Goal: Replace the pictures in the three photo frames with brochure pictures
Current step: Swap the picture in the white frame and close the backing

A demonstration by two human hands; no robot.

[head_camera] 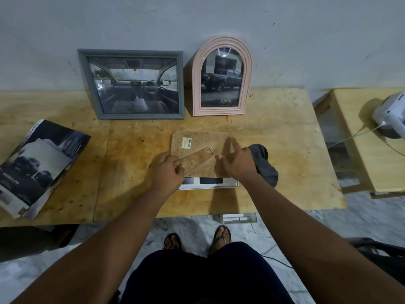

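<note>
– Since the grey frame (88, 84) and pink arched frame (196, 91) at the bench's (285, 150) back edge show car pictures, is the third frame (208, 186) in hand?
– I'd judge so. It lies face down near the front edge. The left hand (167, 170) pinches the stand flap (196, 159), and the right hand (237, 161) presses spread fingers on the backing board (197, 141).
– Next?
– Probably seating or lifting that board. Bare bench lies leftward, short of the brochure (37, 165); a dark cloth (265, 165) crowds the right.

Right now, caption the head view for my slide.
Left hand grips the stand of the face-down frame, right hand touches its backing; grey frame and pink frame stand behind.
</note>
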